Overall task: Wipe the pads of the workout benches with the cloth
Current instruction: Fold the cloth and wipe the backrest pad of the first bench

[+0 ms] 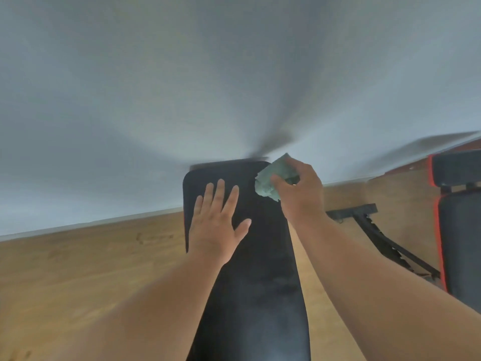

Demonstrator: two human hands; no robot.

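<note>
My right hand [299, 188] grips bunched green cloth [270, 182] at far right corner of black bench pad [257, 282]. My left hand [217, 222] lies flat, fingers spread, on pad near far end. I should press cloth down, wipe long strokes toward me, keep left hand steady. Second bench [460, 230] right of pad, not wiped, I think.

Black bench pad [260, 269] stands on wooden floor [91, 269], left hand [216, 230] flat on it.

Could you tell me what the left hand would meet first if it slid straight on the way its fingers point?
Probably nothing: the left hand lies flat on the black bench pad, and beyond the pad's far end comes the wall.
</note>
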